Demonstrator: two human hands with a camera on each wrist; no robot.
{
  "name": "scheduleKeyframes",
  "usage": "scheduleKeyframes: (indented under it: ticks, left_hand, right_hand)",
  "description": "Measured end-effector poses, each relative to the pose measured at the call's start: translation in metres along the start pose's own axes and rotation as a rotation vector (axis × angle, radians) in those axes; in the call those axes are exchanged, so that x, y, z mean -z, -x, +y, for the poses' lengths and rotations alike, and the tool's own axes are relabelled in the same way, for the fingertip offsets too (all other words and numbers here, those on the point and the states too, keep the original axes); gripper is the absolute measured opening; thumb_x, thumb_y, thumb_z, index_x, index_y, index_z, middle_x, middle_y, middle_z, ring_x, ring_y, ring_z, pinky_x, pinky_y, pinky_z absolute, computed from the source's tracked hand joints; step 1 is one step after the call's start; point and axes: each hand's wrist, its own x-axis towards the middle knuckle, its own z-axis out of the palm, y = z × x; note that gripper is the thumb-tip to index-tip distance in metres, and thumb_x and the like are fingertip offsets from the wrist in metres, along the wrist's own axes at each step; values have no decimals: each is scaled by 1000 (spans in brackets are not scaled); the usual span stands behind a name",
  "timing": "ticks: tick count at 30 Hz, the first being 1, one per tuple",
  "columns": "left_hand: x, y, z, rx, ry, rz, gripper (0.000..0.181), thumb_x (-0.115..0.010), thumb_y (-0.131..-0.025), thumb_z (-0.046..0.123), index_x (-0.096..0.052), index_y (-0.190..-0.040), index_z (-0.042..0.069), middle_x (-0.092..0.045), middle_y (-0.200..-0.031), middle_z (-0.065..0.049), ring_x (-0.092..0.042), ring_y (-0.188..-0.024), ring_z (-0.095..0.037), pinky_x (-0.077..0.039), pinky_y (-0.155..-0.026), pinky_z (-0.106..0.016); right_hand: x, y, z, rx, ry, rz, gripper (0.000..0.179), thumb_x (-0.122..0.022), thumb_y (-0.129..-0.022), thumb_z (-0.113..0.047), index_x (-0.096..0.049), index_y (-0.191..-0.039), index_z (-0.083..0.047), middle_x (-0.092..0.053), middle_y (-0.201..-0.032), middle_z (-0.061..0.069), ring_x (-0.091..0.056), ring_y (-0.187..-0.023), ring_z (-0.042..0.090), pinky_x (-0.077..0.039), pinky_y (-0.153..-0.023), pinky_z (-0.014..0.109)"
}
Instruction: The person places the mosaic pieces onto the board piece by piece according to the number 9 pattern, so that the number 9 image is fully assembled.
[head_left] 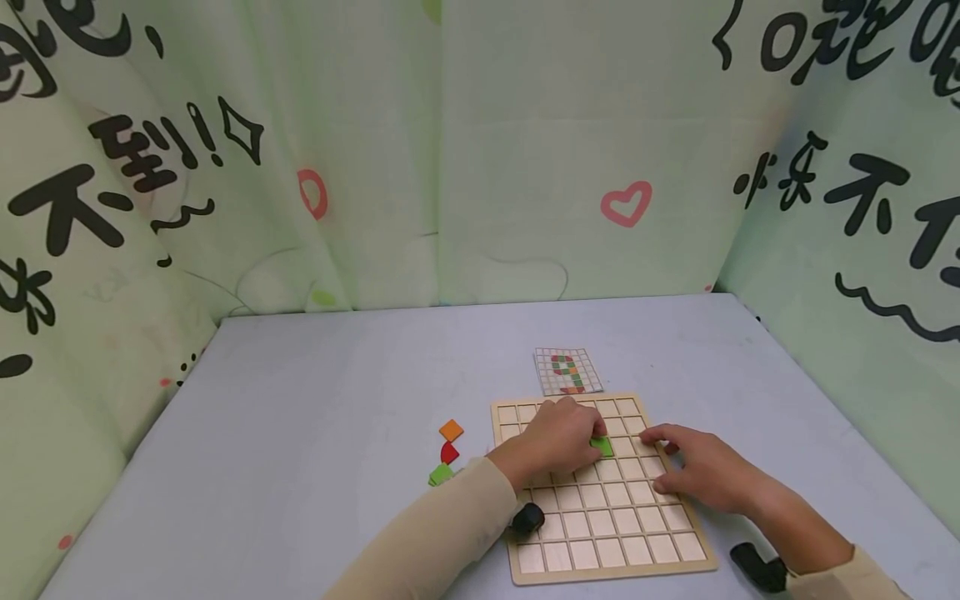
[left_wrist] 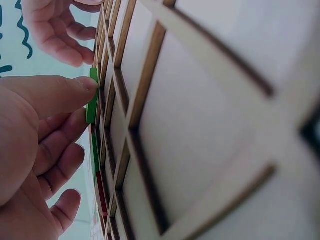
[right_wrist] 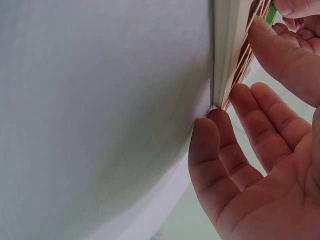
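A wooden grid board (head_left: 577, 553) lies on the table. Over its upper middle cells my left hand (head_left: 558, 437) pinches a green tile (left_wrist: 92, 100) between thumb and finger; in the head view this green tile (head_left: 603, 447) shows past the fingertips. Beyond it, the left wrist view shows another green tile (left_wrist: 95, 152) and a red tile (left_wrist: 102, 192) in the board's cells, which the hand mostly covers from above. My right hand (head_left: 708, 468) rests at the board's right edge, fingers loosely bent. In the right wrist view its thumb (right_wrist: 282, 57) touches the board's top.
Left of the board lie an orange tile (head_left: 451, 430), a red tile (head_left: 449, 452) and green tiles (head_left: 440, 474). A pattern card (head_left: 551, 385) with a coloured figure on a grid lies behind the board. Printed curtains (head_left: 525, 150) surround the white table (head_left: 315, 433).
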Motion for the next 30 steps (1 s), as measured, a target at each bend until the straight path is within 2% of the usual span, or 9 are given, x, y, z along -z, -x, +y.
scheduleKeyframes:
  ticks: [5,13,30]
  left_hand:
    - [1,-2,1,3,4,4,21,-74,-92,33,-73,-111,25,-67,-98,17,-56,-91,-3,-43,-78,-21]
    - [0,-3,2,1,1,-2,23,-74,-92,33,-73,-113,24,-67,-100,16,-58,-90,-3,-43,-77,-21]
    - [-2,-4,1,-22,-15,2,24,-73,-93,34,-73,-115,24,-68,-102,17,-58,-95,-3,-45,-84,-22]
  right_hand:
    - [0,0,0,-6,-3,-1,59,-83,-81,-22,-58,-132,-4,-62,-124,9,-57,-109,33,-46,-86,51]
    - [0,0,1,1,-3,-2,58,-83,-81,-22,-58,-131,-5,-62,-123,8,-57,-108,32,-46,-85,49]
    - [0,-1,2,9,6,4,59,-83,-81,-23,-58,-131,-5,-62,-123,8,-57,-107,31,-46,-83,48]
